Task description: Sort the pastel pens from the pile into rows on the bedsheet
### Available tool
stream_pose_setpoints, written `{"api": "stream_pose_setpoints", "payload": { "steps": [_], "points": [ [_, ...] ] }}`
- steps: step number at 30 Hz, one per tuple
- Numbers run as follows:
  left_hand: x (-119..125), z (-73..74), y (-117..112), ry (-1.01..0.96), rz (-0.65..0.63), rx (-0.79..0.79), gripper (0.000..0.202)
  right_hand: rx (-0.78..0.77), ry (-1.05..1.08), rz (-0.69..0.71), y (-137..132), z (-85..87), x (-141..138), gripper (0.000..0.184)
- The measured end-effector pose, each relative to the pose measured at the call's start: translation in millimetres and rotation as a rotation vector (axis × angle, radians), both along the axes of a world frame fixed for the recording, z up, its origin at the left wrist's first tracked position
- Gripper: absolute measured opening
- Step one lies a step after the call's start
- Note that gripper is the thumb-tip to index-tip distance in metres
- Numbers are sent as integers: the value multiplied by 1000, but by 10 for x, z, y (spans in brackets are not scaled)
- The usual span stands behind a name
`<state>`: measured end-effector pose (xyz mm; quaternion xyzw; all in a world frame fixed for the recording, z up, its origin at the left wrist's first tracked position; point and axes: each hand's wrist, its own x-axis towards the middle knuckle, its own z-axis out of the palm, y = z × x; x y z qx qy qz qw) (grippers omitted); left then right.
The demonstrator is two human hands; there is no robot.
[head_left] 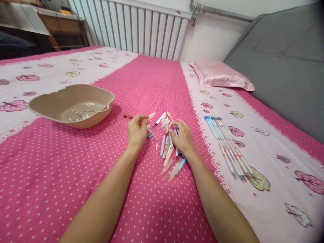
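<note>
Over the pink bedspread, my left hand is closed in a pinch; a pale translucent piece shows at its fingertips, too small to name. Just beyond those fingers lies a pink pen cap. My right hand curls over a loose heap of pen parts, thumb and fingers bent close together on a small piece that I cannot make out. Around it lie a peach pen barrel, a lilac barrel and several clear pink caps. A small blue part is beside my left hand.
A beige basin with small white pieces inside stands at the left. Two brown bits lie near it. On the right are a row of blue-topped pens and a row of clear-ended pens. A pink pillow lies farther back.
</note>
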<state>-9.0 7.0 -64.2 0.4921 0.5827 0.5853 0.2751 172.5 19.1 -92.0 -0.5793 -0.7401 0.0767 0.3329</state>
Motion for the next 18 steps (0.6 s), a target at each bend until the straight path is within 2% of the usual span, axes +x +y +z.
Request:
{"api": "stream_pose_setpoints", "payload": {
  "steps": [3, 6, 11, 14, 18],
  "points": [
    [-12, 3, 13, -45, 61, -20, 24, 86, 4, 121, -51, 74, -53, 42],
    [-26, 10, 18, -87, 87, -53, 28, 93, -59, 255, -142, 134, -165, 44],
    [-59, -30, 45, -64, 99, -65, 34, 37, -182, 325, -269, 138, -310, 39],
    [-69, -71, 85, 39, 80, -81, 39, 5, -176, 346, -282, 134, -320, 36],
    [-43, -72, 131, 288, -50, -22, 38, 6, -114, 299, -259, 147, -314, 31]
  ]
}}
